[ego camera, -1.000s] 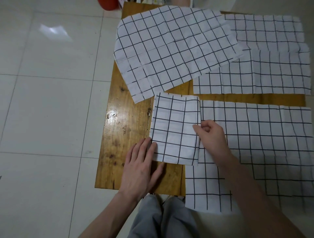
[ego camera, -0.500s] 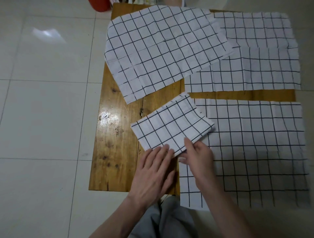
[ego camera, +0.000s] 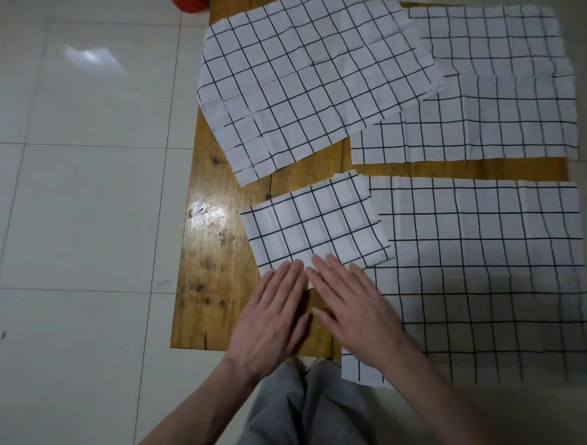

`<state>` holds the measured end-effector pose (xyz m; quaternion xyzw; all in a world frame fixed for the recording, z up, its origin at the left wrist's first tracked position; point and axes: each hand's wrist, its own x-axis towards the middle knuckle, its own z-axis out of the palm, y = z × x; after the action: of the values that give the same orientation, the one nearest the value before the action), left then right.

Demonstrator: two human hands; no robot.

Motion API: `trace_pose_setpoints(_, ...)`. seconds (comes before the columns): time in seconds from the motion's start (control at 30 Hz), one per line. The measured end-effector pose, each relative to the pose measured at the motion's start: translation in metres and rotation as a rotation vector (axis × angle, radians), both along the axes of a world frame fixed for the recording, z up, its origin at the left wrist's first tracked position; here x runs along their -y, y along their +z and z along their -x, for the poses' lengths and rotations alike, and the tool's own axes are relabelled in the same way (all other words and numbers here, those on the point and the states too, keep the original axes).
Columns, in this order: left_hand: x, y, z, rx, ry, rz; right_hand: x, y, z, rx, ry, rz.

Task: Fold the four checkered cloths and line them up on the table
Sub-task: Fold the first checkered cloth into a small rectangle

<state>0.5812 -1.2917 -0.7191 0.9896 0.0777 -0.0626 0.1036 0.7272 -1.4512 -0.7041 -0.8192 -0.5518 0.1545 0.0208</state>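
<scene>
Head camera, looking down on a low wooden table standing on a pale tiled floor.

A small folded cloth, white with a black grid, lies slightly tilted near the middle of the table, a little toward the near edge. Both hands rest at its near edge, side by side and almost touching each other. The left hand lies flat with straight fingers, its fingertips on the cloth's near left corner. The right hand is also flat with fingers extended, its fingertips pressing the same near edge just to the right. Neither hand grips anything.

Three more checkered cloths lie spread out unfolded. One large cloth covers the near right part of the table and hangs over the near edge; the folded cloth's right side overlaps it. A second cloth lies tilted across the far left corner. A third cloth covers the far right corner, partly under the second.

The person's grey trousers show below the near edge. Something red sits beyond the far left corner.
</scene>
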Motion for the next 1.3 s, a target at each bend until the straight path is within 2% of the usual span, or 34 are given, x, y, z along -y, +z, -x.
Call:
trace_pose_setpoints(0.17, 0.022, 0.001, 0.000, -0.023, 0.098, 0.036, 0.002, -0.009, 0.003, -0.018, 0.013, 0.105)
trace_pose_setpoints(0.4, 0.029, -0.002, 0.001, -0.092, 0.136, 0.063, 0.005, -0.013, 0.001, -0.038, 0.015, 0.114)
trace_pose_setpoints(0.6, 0.024, -0.001, 0.004, -0.088, 0.077, 0.070, 0.014, -0.015, -0.015, -0.030, -0.040, 0.092)
trace_pose_setpoints(0.8, 0.023, -0.003, 0.004, -0.111, 0.075, 0.067, 0.036, -0.020, -0.040, 0.014, -0.181, 0.114)
trace_pose_setpoints(1.3, 0.023, -0.006, 0.005, -0.082, 0.080, 0.072, 0.036, -0.023, -0.040, 0.050, -0.226, 0.066)
